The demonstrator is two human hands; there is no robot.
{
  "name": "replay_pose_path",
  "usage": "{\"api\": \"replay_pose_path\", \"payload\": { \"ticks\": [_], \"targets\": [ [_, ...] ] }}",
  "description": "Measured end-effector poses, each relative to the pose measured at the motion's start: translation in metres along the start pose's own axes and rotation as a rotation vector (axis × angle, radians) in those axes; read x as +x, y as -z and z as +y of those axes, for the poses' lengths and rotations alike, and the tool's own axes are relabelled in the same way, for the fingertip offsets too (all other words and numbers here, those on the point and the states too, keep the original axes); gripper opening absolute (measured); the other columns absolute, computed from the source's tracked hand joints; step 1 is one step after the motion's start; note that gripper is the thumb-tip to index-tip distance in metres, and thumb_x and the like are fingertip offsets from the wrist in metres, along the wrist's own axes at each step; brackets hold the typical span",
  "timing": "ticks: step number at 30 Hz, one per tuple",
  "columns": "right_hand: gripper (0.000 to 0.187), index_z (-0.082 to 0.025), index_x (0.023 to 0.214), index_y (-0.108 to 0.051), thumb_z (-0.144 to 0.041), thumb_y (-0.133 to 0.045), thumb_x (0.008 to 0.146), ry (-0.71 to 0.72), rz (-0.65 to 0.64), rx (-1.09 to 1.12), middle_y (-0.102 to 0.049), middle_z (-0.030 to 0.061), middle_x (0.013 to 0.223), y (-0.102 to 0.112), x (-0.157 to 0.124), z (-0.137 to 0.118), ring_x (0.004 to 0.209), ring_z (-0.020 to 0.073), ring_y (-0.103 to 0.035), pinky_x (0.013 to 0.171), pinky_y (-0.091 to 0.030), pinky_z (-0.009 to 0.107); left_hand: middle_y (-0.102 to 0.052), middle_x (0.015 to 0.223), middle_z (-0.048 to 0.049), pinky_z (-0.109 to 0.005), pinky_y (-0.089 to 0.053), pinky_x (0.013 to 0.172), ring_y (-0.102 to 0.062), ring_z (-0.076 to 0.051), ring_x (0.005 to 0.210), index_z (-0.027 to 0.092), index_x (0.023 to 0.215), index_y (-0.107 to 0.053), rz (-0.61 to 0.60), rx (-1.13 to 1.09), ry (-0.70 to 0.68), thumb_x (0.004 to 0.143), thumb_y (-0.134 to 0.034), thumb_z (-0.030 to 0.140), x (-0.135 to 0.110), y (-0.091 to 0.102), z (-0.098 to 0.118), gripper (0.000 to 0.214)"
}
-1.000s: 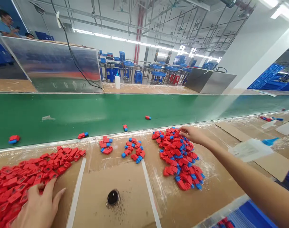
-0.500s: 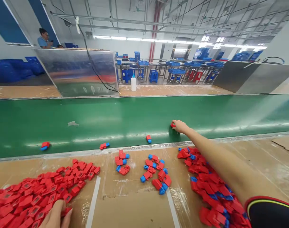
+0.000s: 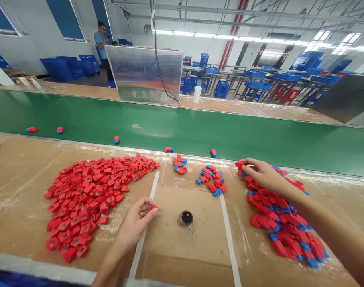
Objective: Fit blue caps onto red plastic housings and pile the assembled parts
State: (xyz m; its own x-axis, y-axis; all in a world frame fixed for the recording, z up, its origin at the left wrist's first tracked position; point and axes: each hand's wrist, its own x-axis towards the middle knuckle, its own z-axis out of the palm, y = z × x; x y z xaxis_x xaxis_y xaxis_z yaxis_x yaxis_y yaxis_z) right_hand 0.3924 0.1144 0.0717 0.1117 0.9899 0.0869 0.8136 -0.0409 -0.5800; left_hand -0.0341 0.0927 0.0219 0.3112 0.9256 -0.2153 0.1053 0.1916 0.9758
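Observation:
Small red plastic block (image 3: 154,207) sits between the thumb and fingertips of my left hand (image 3: 136,221), which is closed above the cardboard. To its left spreads a heap of red blocks (image 3: 89,195), many with a square hole. My right hand (image 3: 264,175) is over the upper end of a pile of red-and-blue plastic pieces (image 3: 274,211), its thumb and fingers closed around a red piece (image 3: 239,165). Between the hands, a small round pot with a dark opening (image 3: 187,217) stands on the cardboard sheet (image 3: 205,247).
Two small groups of red-and-blue pieces (image 3: 213,179) lie past the pot. Several more pieces sit spaced along the green belt (image 3: 253,137). White tape strips (image 3: 229,239) flank the cardboard. Beyond the belt are a white bottle (image 3: 197,94), a metal panel (image 3: 148,75) and a person (image 3: 101,44).
My left hand has come out of the red heap toward the middle with a block. My right hand has drawn back from the belt to the pile. The view has turned left and lower.

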Motion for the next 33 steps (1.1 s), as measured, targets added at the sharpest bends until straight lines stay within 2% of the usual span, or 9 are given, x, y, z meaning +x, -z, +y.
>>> {"api": "replay_pose_path", "payload": {
  "ticks": [2, 5, 7, 9, 12, 17, 21, 24, 33],
  "targets": [
    [0.031, -0.017, 0.102, -0.064, -0.041, -0.048, 0.091, 0.092, -0.066, 0.205, -0.071, 0.0072, 0.088, -0.016, -0.038, -0.031, 0.077, 0.0202, -0.068, 0.069, -0.053, 0.030, -0.073, 0.088, -0.0052, -0.030, -0.054, 0.080, -0.069, -0.018, 0.082, 0.019, 0.098, -0.057, -0.073, -0.144, 0.020, 0.082, -0.069, 0.040, -0.010, -0.013, -0.004, 0.029],
    [0.031, -0.018, 0.110, -0.062, -0.040, -0.047, 0.094, 0.182, -0.180, 0.339, -0.070, 0.0087, 0.097, -0.046, -0.083, -0.070, 0.081, 0.0195, -0.068, 0.072, -0.055, 0.032, -0.073, 0.078, -0.0049, -0.022, -0.052, 0.060, -0.064, -0.013, 0.064, 0.016, 0.108, -0.057, -0.107, -0.267, 0.017, 0.083, -0.067, 0.043, -0.023, -0.031, -0.010, 0.038],
    [0.029, -0.018, 0.112, -0.062, -0.037, -0.048, 0.095, 0.247, -0.223, 0.329, -0.069, 0.0093, 0.099, -0.065, -0.101, -0.085, 0.082, 0.0192, -0.067, 0.073, -0.055, 0.033, -0.071, 0.071, -0.0042, -0.019, -0.047, 0.049, -0.059, -0.011, 0.055, 0.014, 0.103, -0.059, -0.084, -0.311, 0.005, 0.081, -0.070, 0.044, -0.031, -0.042, -0.017, 0.039],
    [0.026, -0.019, 0.112, -0.062, -0.033, -0.049, 0.096, 0.317, -0.192, 0.234, -0.069, 0.0093, 0.099, -0.079, -0.111, -0.093, 0.085, 0.0200, -0.066, 0.076, -0.055, 0.035, -0.071, 0.067, -0.0033, -0.019, -0.046, 0.047, -0.058, -0.010, 0.052, 0.013, 0.100, -0.060, -0.055, -0.339, 0.011, 0.077, -0.074, 0.043, -0.037, -0.051, -0.024, 0.040],
    [0.022, -0.019, 0.113, -0.062, -0.027, -0.051, 0.095, 0.415, -0.105, 0.084, -0.068, 0.0094, 0.099, -0.091, -0.114, -0.098, 0.089, 0.0218, -0.065, 0.080, -0.053, 0.037, -0.073, 0.070, -0.0041, -0.019, -0.050, 0.054, -0.062, -0.010, 0.056, 0.014, 0.101, -0.059, -0.045, -0.383, 0.051, 0.074, -0.078, 0.036, -0.045, -0.063, -0.034, 0.040],
    [0.020, -0.018, 0.112, -0.061, -0.023, -0.049, 0.096, 0.520, -0.112, -0.069, -0.068, 0.0104, 0.101, -0.099, -0.113, -0.101, 0.091, 0.0233, -0.066, 0.078, -0.054, 0.036, -0.076, 0.080, -0.0067, -0.024, -0.054, 0.076, -0.070, -0.013, 0.073, 0.014, 0.103, -0.057, -0.119, -0.464, 0.092, 0.075, -0.078, 0.033, -0.053, -0.077, -0.041, 0.039],
    [0.020, -0.018, 0.112, -0.061, -0.023, -0.048, 0.097, 0.546, -0.090, -0.122, -0.068, 0.0101, 0.101, -0.104, -0.115, -0.103, 0.090, 0.0231, -0.066, 0.077, -0.054, 0.035, -0.073, 0.073, -0.0048, -0.022, -0.052, 0.062, -0.066, -0.012, 0.062, 0.015, 0.103, -0.058, -0.189, -0.424, 0.044, 0.084, -0.067, 0.041, -0.053, -0.081, -0.045, 0.033],
    [0.020, -0.018, 0.111, -0.061, -0.024, -0.047, 0.097, 0.554, -0.096, -0.143, -0.067, 0.0098, 0.100, -0.104, -0.115, -0.104, 0.087, 0.0226, -0.066, 0.075, -0.054, 0.034, -0.067, 0.067, -0.0008, -0.017, -0.044, 0.051, -0.056, -0.008, 0.055, 0.014, 0.100, -0.062, -0.205, -0.372, 0.003, 0.083, -0.069, 0.039, -0.052, -0.080, -0.047, 0.031],
    [0.020, -0.018, 0.111, -0.061, -0.025, -0.049, 0.097, 0.548, -0.118, -0.148, -0.067, 0.0097, 0.099, -0.100, -0.114, -0.105, 0.084, 0.0221, -0.065, 0.071, -0.053, 0.034, -0.060, 0.076, 0.0013, -0.019, -0.043, 0.059, -0.053, -0.009, 0.066, 0.017, 0.102, -0.064, -0.232, -0.366, 0.012, 0.079, -0.073, 0.030, -0.053, -0.080, -0.047, 0.028]
  ]
}}
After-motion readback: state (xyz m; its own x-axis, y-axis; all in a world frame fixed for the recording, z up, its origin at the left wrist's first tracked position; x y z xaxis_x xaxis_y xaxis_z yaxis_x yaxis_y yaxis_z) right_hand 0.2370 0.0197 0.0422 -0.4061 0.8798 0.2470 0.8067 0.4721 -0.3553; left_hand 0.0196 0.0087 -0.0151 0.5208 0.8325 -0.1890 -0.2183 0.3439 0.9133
